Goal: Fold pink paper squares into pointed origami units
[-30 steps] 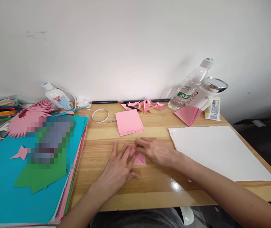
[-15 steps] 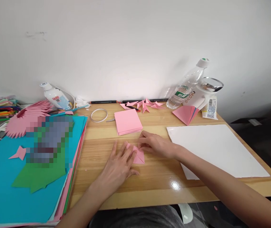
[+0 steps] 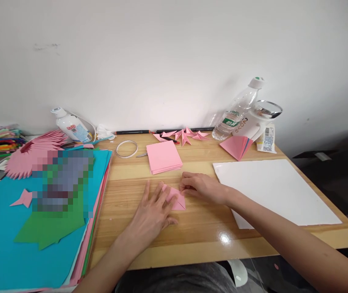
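A small pink folded paper (image 3: 176, 199) lies on the wooden desk (image 3: 192, 232) in front of me. My left hand (image 3: 154, 209) rests flat on its left part, fingers stretched out and pressing it down. My right hand (image 3: 200, 186) is at the paper's upper right corner, fingertips curled and pinching a fold there. Just behind lies a stack of pink square sheets (image 3: 164, 156).
Large coloured sheets (image 3: 5, 244) and a pink paper fan shape (image 3: 27, 156) cover the left. A big white sheet (image 3: 274, 191) lies right. Along the wall are folded pink pieces (image 3: 186, 135), a tape ring (image 3: 126, 148), a glue bottle (image 3: 70, 124), a water bottle (image 3: 237, 110) and markers.
My right hand slid right, off the middle of the folded paper to its upper right corner, uncovering more of it. My left hand stayed pressing. The view shifted slightly.
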The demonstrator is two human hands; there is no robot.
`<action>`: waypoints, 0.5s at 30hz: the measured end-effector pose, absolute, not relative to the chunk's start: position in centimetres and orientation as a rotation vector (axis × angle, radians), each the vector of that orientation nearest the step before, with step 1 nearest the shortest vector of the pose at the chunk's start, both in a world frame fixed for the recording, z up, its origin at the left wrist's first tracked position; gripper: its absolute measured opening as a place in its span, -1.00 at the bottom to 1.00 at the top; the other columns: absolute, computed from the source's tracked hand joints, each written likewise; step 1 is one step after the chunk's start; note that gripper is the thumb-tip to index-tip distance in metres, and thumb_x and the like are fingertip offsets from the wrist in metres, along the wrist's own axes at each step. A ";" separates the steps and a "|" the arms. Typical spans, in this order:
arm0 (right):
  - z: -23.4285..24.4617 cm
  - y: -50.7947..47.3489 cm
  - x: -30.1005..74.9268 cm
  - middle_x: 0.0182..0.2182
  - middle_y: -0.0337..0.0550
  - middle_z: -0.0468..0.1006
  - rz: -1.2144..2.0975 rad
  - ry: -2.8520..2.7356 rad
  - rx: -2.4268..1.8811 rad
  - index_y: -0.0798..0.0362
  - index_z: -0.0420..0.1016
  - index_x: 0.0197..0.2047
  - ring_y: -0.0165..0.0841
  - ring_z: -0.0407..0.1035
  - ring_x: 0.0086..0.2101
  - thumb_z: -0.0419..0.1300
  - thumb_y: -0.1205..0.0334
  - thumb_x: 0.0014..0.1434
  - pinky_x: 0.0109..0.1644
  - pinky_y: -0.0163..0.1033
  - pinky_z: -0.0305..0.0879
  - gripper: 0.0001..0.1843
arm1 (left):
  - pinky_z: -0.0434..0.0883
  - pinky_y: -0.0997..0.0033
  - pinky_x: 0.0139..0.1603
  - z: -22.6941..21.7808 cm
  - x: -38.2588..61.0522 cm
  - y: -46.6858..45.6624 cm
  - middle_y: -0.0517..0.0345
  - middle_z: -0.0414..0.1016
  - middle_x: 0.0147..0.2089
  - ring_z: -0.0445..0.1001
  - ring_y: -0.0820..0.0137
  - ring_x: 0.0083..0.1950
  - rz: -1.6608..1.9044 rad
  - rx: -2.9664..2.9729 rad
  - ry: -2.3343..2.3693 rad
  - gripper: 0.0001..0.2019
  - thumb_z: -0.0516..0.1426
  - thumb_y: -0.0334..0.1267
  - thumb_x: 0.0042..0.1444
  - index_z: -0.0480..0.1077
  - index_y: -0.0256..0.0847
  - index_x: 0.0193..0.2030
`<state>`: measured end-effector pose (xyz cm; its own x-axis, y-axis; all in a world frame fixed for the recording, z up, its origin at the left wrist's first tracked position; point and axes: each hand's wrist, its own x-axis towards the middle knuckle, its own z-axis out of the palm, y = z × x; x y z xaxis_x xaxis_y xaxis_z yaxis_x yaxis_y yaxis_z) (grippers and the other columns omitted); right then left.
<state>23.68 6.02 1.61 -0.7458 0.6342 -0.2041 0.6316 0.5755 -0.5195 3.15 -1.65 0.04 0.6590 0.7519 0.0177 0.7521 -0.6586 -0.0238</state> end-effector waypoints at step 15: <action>2.1 6.1 22.3 -0.37 -0.16 0.39 0.825 -2.836 -1.216 0.07 0.39 -0.34 -0.39 0.31 -0.37 0.03 0.27 0.19 -0.33 -0.36 0.08 -0.86 | 0.03 -0.22 0.20 -0.1 3.3 -1.6 -0.10 0.26 0.21 0.12 0.04 0.27 -0.005 -2.864 -1.284 -0.52 -0.06 0.04 0.16 0.24 -0.11 0.15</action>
<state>22.25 6.06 2.11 -0.7089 0.6620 -0.2432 0.6891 0.5768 -0.4386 3.30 -1.62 -0.06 0.6651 0.7467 0.0040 0.7468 -0.6651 -0.0015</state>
